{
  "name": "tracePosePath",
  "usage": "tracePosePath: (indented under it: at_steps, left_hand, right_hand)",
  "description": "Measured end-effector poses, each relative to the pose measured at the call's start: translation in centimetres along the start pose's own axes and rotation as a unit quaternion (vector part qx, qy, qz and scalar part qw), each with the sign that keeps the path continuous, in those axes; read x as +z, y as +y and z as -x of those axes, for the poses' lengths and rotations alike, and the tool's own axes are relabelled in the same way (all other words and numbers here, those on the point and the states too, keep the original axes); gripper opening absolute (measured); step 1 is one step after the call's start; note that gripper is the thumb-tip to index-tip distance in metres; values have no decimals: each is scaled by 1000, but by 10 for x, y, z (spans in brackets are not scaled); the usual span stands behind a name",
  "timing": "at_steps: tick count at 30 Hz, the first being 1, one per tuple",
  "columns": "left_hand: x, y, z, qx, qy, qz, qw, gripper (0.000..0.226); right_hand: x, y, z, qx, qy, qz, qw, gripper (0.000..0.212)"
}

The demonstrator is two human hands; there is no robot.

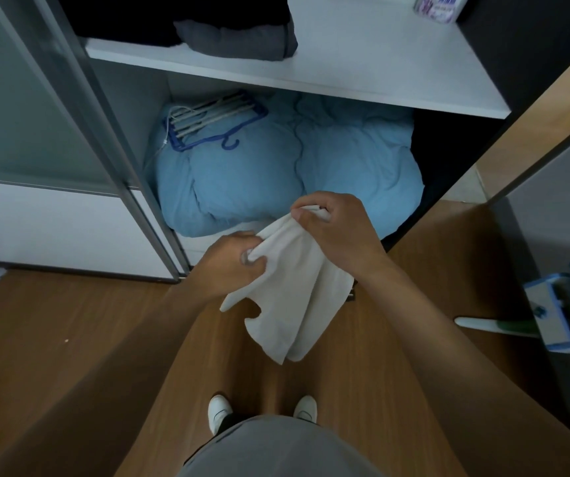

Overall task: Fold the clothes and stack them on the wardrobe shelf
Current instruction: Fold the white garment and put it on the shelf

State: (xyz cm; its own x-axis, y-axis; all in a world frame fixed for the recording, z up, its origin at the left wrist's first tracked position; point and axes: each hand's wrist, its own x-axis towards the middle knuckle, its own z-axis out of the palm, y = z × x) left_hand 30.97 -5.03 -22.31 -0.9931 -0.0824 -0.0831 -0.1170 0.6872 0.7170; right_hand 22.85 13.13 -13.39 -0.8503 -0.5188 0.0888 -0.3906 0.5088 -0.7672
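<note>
White garment hangs in the air before the open wardrobe, above the wooden floor, held by 2 hands. The left hand pinches a bunched edge low on the left; the right hand grips the top edge with curled fingers. Beyond, the white wardrobe shelf carries a folded grey garment beside dark folded clothes. Below the shelf a light blue duvet fills the bottom compartment, a bundle of hangers lying on it. A frosted sliding door stands at left.
</note>
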Motion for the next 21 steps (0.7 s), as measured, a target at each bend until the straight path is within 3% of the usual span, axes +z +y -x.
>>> tracePosePath:
  at_steps: [6, 12, 18, 21]
  left_hand:
    - [20, -35, 5, -69, -28, 11, 997, 9]
    - [9, -44, 3, -91, 83, 110, 986, 16]
    - [-16, -47, -12, -93, 116, 59, 987, 16]
    - [-26, -47, -14, -77, 101, 15, 992, 16]
  right_hand:
    - [1, 1, 10, -13, -34, -57, 998, 13]
    - [-14, 20, 14, 14, -102, -69, 992, 16]
    - [-29, 43, 14, 65, -200, 60, 976, 52]
    - [-32, 46, 13, 46, -145, 71, 986, 28]
